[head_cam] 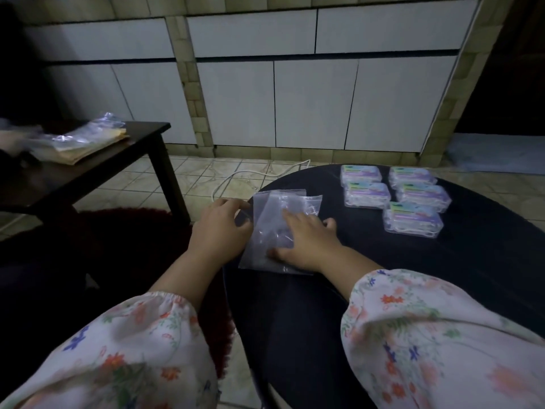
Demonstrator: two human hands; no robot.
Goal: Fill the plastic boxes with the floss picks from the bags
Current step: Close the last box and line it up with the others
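Head view: clear flat bags (277,231), seemingly empty; right fingers (290,219) flat atop, left fingers (241,206) pinch edge.

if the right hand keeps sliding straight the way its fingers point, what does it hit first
The right hand lies flat on the clear plastic bags, fingers pointing up and left across them. Going straight on, it would likely meet the left hand, which grips the bags' left edge, though depth is hard to judge.

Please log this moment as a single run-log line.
right hand: flat on clear bags | left hand: pinching bag edge | five plastic boxes: closed on round table
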